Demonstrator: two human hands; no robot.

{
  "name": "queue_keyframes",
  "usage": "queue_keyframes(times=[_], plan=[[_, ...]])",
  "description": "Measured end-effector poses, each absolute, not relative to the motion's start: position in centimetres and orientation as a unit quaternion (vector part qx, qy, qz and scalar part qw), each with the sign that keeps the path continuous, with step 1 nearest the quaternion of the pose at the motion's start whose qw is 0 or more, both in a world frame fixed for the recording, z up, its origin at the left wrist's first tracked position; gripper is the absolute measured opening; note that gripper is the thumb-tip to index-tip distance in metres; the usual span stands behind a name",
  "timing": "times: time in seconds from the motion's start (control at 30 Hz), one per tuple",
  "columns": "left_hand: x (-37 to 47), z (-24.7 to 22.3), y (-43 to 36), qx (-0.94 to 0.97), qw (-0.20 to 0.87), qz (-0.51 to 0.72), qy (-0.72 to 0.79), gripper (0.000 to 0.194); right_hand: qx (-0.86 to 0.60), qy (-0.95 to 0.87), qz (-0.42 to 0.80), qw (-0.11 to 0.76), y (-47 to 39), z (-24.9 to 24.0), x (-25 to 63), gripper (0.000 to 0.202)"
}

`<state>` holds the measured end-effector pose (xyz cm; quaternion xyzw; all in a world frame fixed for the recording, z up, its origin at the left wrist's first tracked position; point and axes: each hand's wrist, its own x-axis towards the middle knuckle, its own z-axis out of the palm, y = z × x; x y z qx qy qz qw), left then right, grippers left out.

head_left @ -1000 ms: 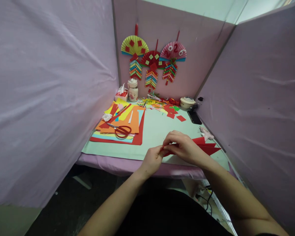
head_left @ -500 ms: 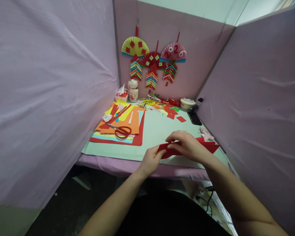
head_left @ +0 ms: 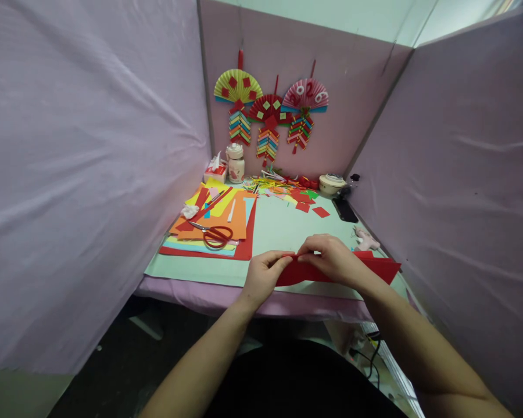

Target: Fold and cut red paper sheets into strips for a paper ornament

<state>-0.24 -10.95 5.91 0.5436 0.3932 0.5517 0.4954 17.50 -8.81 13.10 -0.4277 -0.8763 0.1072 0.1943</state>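
Note:
A long folded sheet of red paper (head_left: 294,274) is held up over the front edge of the table, its right end reaching out past my right forearm. My left hand (head_left: 264,276) pinches its upper edge near the left end between thumb and fingers. Close beside it, my right hand (head_left: 326,255) pinches the same edge, fingers bent over the top. The fingertips of both hands almost meet. Left of my hands, red-handled scissors (head_left: 217,235) rest on a stack of coloured paper (head_left: 187,233).
Paper scraps (head_left: 279,188) lie along the back, with a tissue box (head_left: 217,172), a jar (head_left: 235,164) and a lidded bowl (head_left: 332,184). A phone (head_left: 345,210) and a small pink figure (head_left: 366,238) are on the right. Paper fan decorations (head_left: 268,108) hang on the back wall.
My left hand has shifted up and slightly left, from the paper's end to its top edge. My right fingers have closed onto that edge, and the paper has turned more upright.

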Motion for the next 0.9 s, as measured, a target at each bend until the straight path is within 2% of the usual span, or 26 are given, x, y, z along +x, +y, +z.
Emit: queue_keyframes(times=[0.27,0.4,0.5,0.67,0.73,0.9], plan=[[-0.9,5.3,-10.9,0.555,0.41,0.596,0.41,0.017,-0.448,-0.868,0.12,0.175,-8.7,13.2,18.3,0.008],[-1.0,5.3,-10.5,0.541,0.418,0.598,0.418,0.017,-0.478,-0.854,0.127,0.163,-8.6,13.5,18.3,0.011],[-1.2,5.5,-9.9,0.503,0.503,0.575,0.405,0.027,-0.485,-0.843,0.184,0.143,-7.7,13.9,18.6,0.015],[-1.6,5.2,-9.3,0.406,0.75,0.417,0.314,0.063,-0.465,-0.809,0.35,0.084,-4.7,14.2,20.3,0.027],[-1.5,4.8,-9.5,0.4,0.774,0.383,0.307,0.062,-0.474,-0.794,0.373,0.074,-3.9,14.0,20.8,0.031],[-0.5,3.8,-10.0,0.444,0.724,0.409,0.333,0.045,-0.488,-0.782,0.382,0.065,-3.6,13.3,21.1,0.034]])
